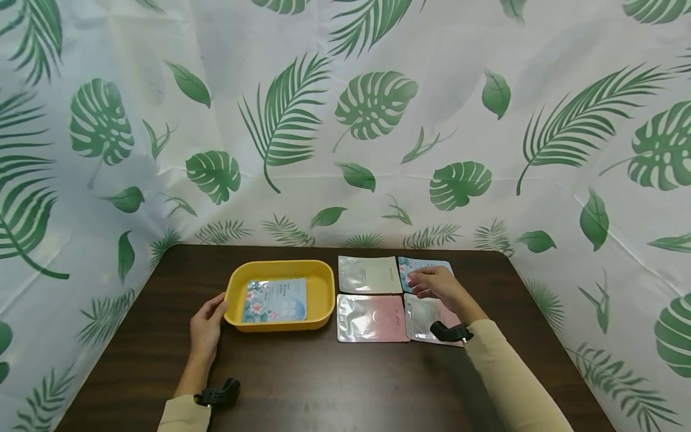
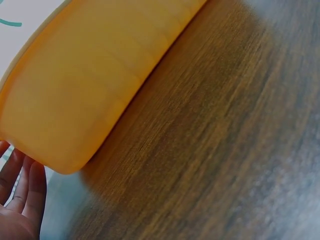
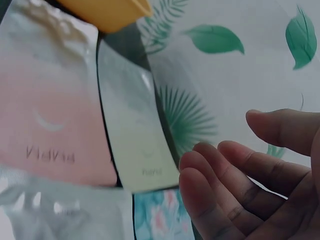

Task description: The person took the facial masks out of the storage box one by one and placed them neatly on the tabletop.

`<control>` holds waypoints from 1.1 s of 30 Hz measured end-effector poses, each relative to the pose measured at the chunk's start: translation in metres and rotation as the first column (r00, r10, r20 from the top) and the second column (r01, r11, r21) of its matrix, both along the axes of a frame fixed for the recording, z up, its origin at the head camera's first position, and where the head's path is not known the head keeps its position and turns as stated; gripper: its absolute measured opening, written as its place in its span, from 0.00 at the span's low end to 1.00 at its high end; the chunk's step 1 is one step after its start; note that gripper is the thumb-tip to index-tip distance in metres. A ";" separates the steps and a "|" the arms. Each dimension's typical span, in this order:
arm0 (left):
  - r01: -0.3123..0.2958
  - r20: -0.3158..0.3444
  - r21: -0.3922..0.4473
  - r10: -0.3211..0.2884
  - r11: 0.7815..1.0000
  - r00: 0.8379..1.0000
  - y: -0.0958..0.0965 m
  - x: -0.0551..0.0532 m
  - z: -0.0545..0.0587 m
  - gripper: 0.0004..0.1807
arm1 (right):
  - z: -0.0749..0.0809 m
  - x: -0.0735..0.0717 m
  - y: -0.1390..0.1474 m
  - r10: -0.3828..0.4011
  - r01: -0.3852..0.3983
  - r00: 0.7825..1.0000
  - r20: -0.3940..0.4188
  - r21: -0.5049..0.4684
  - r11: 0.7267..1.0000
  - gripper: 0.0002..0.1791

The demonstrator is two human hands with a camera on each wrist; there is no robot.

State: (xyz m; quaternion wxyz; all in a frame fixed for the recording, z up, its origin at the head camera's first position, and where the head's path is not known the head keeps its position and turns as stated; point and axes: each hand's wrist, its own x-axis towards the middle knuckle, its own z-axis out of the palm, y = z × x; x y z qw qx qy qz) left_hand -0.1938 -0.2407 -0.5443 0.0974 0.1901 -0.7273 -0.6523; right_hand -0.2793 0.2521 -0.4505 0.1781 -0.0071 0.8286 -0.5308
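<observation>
My left hand [image 1: 206,324] is beside the left end of a yellow tray [image 1: 233,300], its fingertips touching the outer wall. In the left wrist view those fingers [image 2: 35,187] are fairly straight against the tray's rounded corner. Inside the tray lies a blue floral sachet [image 1: 276,300]. My right hand [image 1: 439,285] hovers over another blue floral sachet [image 1: 432,264] at the back right and partly covers it. In the right wrist view its fingers [image 3: 200,195] are loosely bent, thumb apart, and hold nothing.
Several flat sachets lie right of the tray: a pale green one [image 1: 369,275], a pink one [image 1: 372,318] and a silver-pink one [image 1: 423,315] partly under my right wrist. They lie on a dark wooden table [image 1: 324,384]. A leaf-patterned curtain [image 1: 378,198] hangs behind its back edge.
</observation>
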 end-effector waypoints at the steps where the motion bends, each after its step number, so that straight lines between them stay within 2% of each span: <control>1: 0.000 -0.004 -0.003 0.000 1.000 1.000 -0.001 0.000 0.000 0.28 | 0.001 -0.001 -0.004 -0.001 0.001 1.000 -0.002 -0.012 1.000 0.27; 5: 0.002 -0.013 -0.005 -0.003 1.000 1.000 -0.001 0.000 0.001 0.26 | 0.001 -0.004 -0.015 -0.004 0.004 1.000 -0.006 -0.032 0.999 0.25; 6: 0.002 -0.016 -0.005 -0.002 1.000 1.000 -0.001 0.000 0.001 0.26 | -0.003 -0.007 -0.016 0.001 -0.001 1.000 -0.013 -0.037 0.999 0.25; 12: -0.005 -0.015 -0.012 0.004 1.000 1.000 -0.001 -0.001 0.003 0.25 | 0.000 -0.011 -0.032 0.032 -0.033 0.999 -0.029 -0.061 0.998 0.28; 19: 0.001 -0.014 -0.020 -0.001 1.000 1.000 -0.001 -0.001 0.002 0.25 | 0.000 -0.016 -0.051 0.023 -0.024 1.000 -0.017 -0.103 0.994 0.26; 28: -0.040 -0.070 -0.140 0.030 0.989 0.997 -0.002 -0.002 0.001 0.23 | 0.004 -0.022 -0.081 0.028 -0.028 1.000 -0.001 -0.154 0.988 0.24; 33: -0.066 -0.096 -0.170 0.051 0.983 0.994 -0.002 -0.003 0.000 0.20 | 0.007 -0.023 -0.102 0.029 -0.028 1.000 0.008 -0.158 0.987 0.21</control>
